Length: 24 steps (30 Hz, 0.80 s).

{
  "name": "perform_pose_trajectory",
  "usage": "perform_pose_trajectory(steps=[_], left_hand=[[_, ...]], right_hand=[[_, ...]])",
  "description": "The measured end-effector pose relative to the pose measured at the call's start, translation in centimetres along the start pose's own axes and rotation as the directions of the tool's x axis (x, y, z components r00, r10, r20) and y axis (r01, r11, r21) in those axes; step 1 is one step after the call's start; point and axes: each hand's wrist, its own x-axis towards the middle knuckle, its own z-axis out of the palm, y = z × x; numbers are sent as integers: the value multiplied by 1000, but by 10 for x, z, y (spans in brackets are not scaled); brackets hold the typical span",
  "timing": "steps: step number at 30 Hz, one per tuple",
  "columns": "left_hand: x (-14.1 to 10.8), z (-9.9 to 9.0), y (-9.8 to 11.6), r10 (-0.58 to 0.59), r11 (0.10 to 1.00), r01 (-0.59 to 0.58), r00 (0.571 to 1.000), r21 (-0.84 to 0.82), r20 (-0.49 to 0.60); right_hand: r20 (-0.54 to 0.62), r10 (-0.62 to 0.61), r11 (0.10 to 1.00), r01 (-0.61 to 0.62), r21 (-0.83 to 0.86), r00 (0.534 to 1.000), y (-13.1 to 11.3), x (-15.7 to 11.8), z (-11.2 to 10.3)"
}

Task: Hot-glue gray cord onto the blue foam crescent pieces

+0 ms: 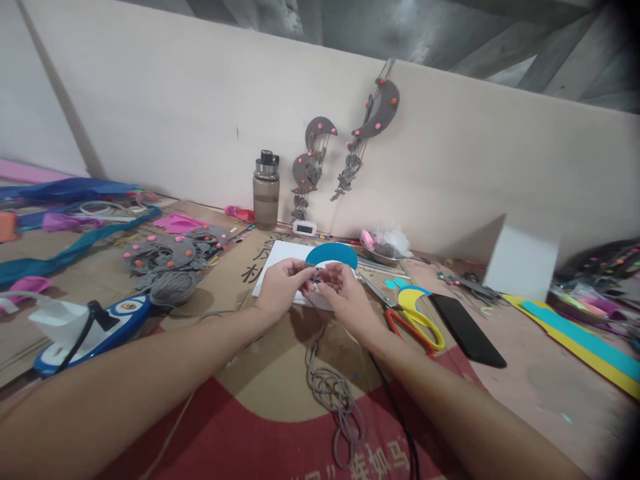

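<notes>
Grey and small, the piece (315, 275) pinched between the fingertips of the left hand (286, 285) and right hand (344, 291) is over the white sheet (273, 261); its finer detail is too small to tell. Nearer the wearer than the sheet, a loose tangle of grey cord (330, 389) lies on the cardboard (240, 380). To the sheet's right are scissors (387, 301) and a black phone (469, 330); to its left, a ball of grey yarn (174, 289). A bottle (266, 193) stands beyond it.
</notes>
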Motion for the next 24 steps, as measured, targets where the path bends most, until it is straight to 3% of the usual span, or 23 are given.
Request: perform_pose_trajectory(steps=[3, 5, 9, 19, 24], left_hand=[[-2, 1, 1, 16, 999, -17, 1000, 29, 26], [-3, 1, 1, 14, 999, -16, 999, 51, 35], [-2, 1, 2, -1, 998, -1, 1000, 69, 27], [-6, 1, 5, 23, 978, -24, 1000, 207, 9], [-11, 2, 4, 70, 966, -83, 996, 245, 59]], right_hand=[[13, 105, 952, -105, 288, 994, 0, -2, 7], [29, 154, 916, -154, 370, 988, 2, -2, 9], [32, 187, 923, -187, 336, 982, 10, 0, 9], [-41, 107, 971, -95, 219, 993, 8, 0, 7], [-26, 90, 958, -80, 275, 996, 1, -2, 9]])
